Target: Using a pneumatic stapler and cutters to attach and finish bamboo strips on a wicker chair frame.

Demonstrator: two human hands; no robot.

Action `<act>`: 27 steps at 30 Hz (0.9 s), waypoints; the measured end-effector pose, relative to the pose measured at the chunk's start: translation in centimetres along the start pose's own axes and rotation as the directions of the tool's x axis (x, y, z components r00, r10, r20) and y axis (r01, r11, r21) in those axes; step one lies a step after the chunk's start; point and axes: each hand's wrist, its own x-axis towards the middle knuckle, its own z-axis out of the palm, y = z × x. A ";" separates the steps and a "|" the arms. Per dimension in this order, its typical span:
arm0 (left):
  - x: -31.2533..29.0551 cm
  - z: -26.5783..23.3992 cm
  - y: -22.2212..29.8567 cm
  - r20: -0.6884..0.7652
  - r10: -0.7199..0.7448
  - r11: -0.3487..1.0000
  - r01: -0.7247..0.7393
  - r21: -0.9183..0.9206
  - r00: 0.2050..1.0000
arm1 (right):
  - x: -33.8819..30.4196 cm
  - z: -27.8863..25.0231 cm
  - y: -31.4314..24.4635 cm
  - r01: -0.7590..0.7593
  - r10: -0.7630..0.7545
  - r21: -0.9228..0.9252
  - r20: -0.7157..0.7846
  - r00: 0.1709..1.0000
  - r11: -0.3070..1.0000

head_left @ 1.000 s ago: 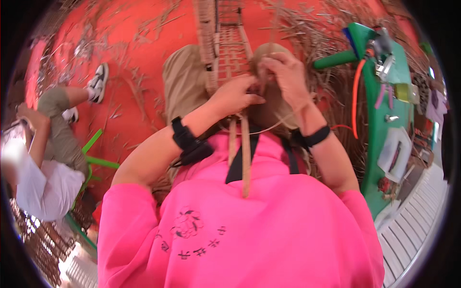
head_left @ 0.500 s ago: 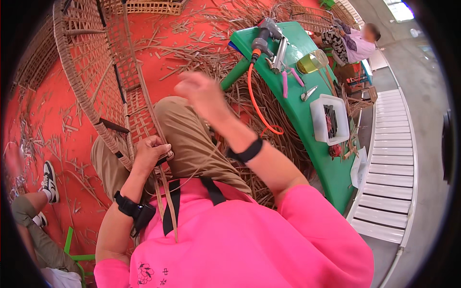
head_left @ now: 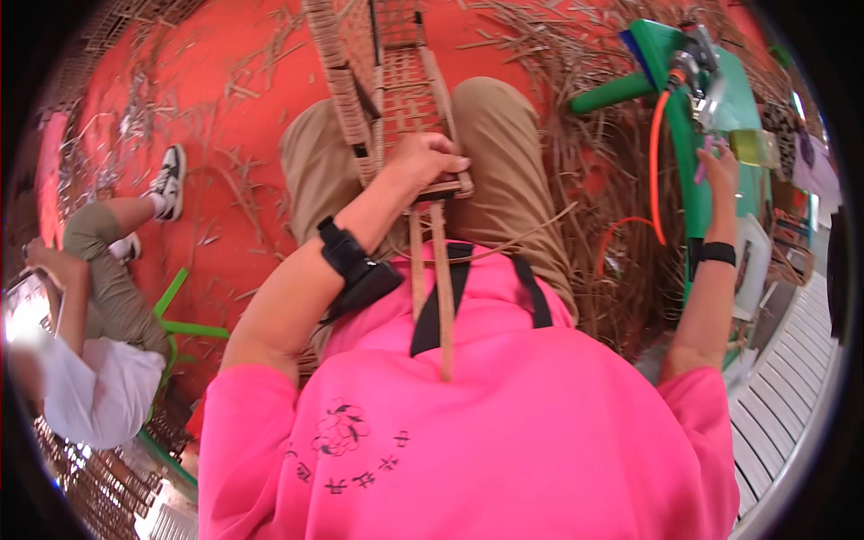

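My left hand (head_left: pixel 430 160) is closed on the near end of a woven rattan frame (head_left: pixel 409 85), which stands between my knees. Its rim is wrapped in cane with black bands. From that end, flat cane strips (head_left: pixel 441 297) hang over my lap, and a thinner one curves off to the right. Out at the right, my right hand (head_left: pixel 720 171) reaches over the green table, its fingers closed around the pink-handled pliers (head_left: pixel 706 151). The jaws of the pliers are too blurred to make out.
On the green table (head_left: pixel 733 90) lie an air tool (head_left: pixel 691 65) with an orange hose (head_left: pixel 656 171), a yellowish jar (head_left: pixel 754 148) and a white plastic box (head_left: pixel 751 261). Cane scraps cover the red floor. A seated person (head_left: pixel 103 378) is at the left.
My right hand has swung from above my knee out to the table and onto the pliers. My left hand keeps its hold on the frame. The view has turned.
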 end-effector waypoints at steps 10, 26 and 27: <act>-2.1 -1.0 0.7 -0.074 -0.058 0.998 0.057 -0.008 0.996 | -2.6 -10.3 -12.0 -0.237 0.308 0.213 -0.422 0.853 0.948; -2.6 -0.7 1.7 -0.096 -0.139 0.989 0.144 0.039 0.986 | -20.0 -12.0 -31.5 -0.895 -0.225 0.415 0.899 0.375 0.165; -2.6 -0.7 1.7 -0.098 -0.146 0.988 0.151 0.044 0.984 | -20.3 -11.3 -31.5 -0.926 -0.234 0.375 0.905 0.356 0.042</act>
